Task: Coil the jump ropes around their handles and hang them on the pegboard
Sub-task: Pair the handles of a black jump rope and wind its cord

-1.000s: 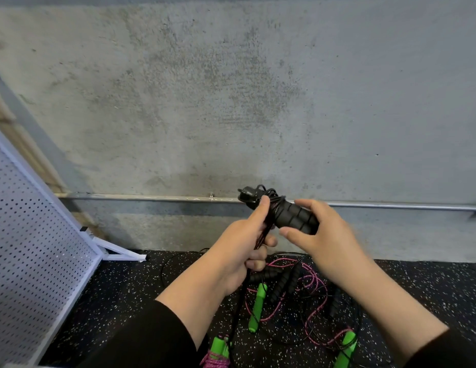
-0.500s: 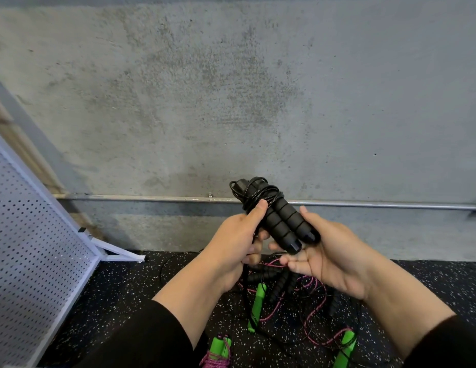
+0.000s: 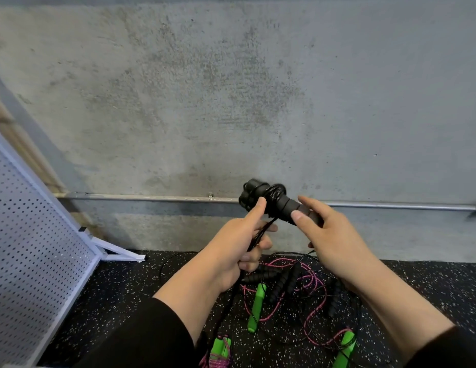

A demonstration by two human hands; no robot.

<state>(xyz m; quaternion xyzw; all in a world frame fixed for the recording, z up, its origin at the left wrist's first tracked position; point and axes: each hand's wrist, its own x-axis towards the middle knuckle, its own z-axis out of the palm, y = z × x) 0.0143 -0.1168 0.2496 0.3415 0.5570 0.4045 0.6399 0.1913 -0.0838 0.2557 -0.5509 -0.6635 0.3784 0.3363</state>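
Before the wall, right hand point(image 3: 335, 240) holds black handles point(image 3: 279, 204); at 7 o'clock, left hand point(image 3: 239, 243) pinches their cord point(image 3: 260, 232).

The handles point(image 3: 280, 204) held up by the hands are black, with black rope point(image 3: 260, 232) wound on them. Below them, the floor point(image 3: 120, 288) is black with tiny white specks. On it lie bright green handles point(image 3: 255, 306), pink cord point(image 3: 311, 304) and more black handles point(image 3: 282, 284). Left of the floor pile, the pegboard point(image 3: 32, 248) is white with rows of small dark dots. The wall point(image 3: 231, 88) is grey with darker blotches. The sleeves point(image 3: 152, 338) are black.
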